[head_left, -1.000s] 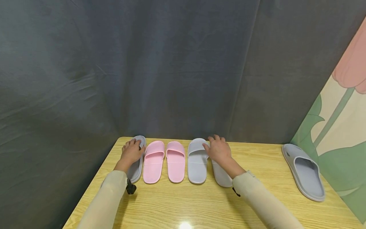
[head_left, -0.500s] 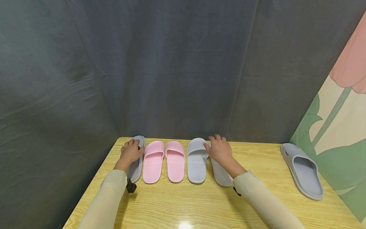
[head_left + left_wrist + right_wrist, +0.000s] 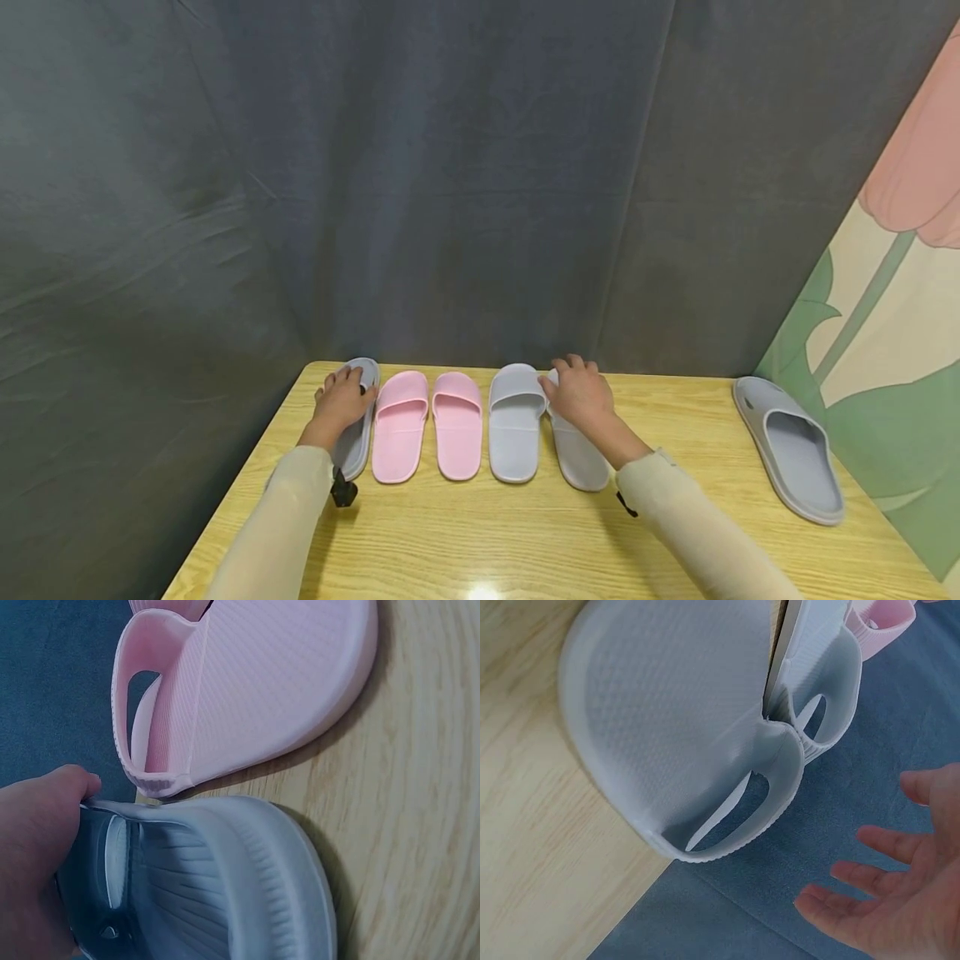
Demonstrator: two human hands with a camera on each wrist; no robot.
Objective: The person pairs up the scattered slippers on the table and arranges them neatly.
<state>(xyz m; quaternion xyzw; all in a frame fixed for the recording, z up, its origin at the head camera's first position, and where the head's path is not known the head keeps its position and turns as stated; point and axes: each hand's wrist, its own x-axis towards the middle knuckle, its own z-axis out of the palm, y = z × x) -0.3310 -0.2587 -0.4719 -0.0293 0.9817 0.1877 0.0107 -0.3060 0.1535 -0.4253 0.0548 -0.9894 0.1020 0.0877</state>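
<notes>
My left hand [image 3: 341,404] grips the dark grey slipper [image 3: 352,450] at the far left of the row, covering much of its upper. In the left wrist view, the thumb lies along the edge of that slipper's strap, close to a pink slipper [image 3: 262,682]. Over the toe end of the right-hand light grey slipper [image 3: 579,457] hovers my right hand [image 3: 582,392]. Its fingers are spread and loosely bent, apart from the strap in the right wrist view. A second light grey slipper [image 3: 514,442] stands just left of it.
Two pink slippers [image 3: 399,442] lie between the grey ones on the wooden table [image 3: 450,533]. At the far right, another dark grey slipper [image 3: 806,467] lies slanted near the flower-painted wall [image 3: 885,333]. A dark curtain [image 3: 465,183] hangs behind the table's back edge.
My right hand has shifted slightly to the right, away from the inner light grey slipper, showing more of its toe. The left hand keeps its hold. The head view has turned slightly.
</notes>
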